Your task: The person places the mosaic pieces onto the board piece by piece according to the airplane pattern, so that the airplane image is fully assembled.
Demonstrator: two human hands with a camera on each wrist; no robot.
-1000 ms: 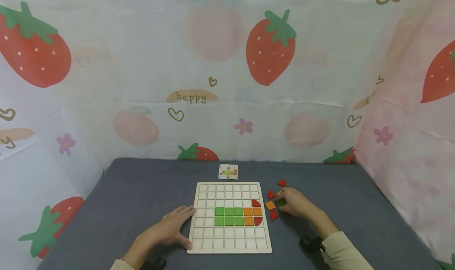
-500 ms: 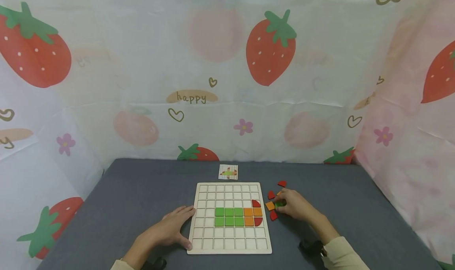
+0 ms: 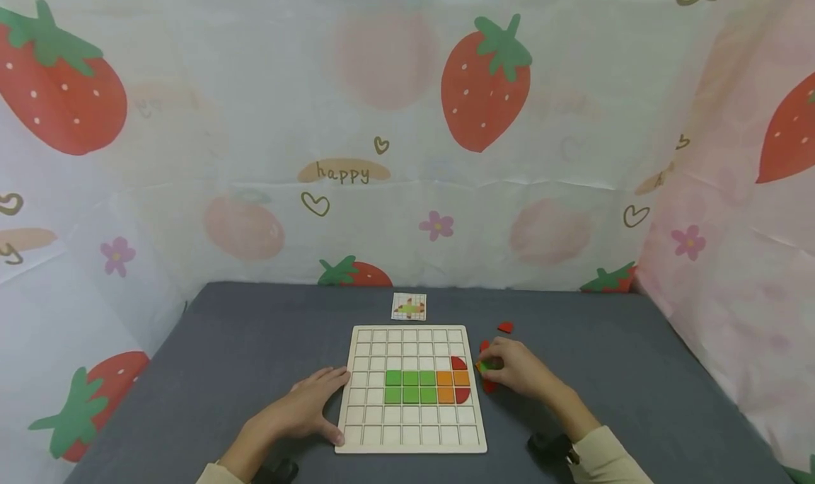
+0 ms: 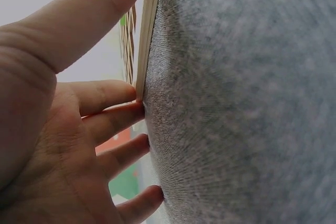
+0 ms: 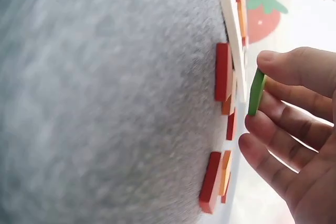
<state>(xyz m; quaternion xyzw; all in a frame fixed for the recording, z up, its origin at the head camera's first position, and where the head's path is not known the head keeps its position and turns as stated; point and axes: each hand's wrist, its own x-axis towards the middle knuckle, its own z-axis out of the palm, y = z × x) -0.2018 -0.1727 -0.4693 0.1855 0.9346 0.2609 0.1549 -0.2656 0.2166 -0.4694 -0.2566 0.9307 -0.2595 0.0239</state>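
Note:
A pale gridded board [image 3: 397, 436] lies on the grey table in the head view, with rows of green tiles [image 3: 410, 387], orange tiles [image 3: 445, 387] and two curved red pieces [image 3: 463, 395] at its right side. My left hand [image 3: 305, 407] rests at the board's left edge, fingers extended; in the left wrist view the thumb touches the wooden edge [image 4: 148, 24]. Thumb and fingertips of my right hand [image 3: 527, 371] pinch a green tile [image 5: 256, 93], raised off the table just right of the board. That hand hides part of the loose pieces under it.
Loose red pieces [image 3: 506, 327] lie right of the board, one [image 5: 222, 72] close to its edge. Orange tiles [image 5: 226, 166] lie among them. Behind the board is a small picture card [image 3: 409, 306] with a coloured pattern. A strawberry-print curtain [image 3: 395, 130] hangs behind the table.
The right hand has lifted the green tile from among the loose pieces and moved slightly left toward the board. The left hand has stayed in place.

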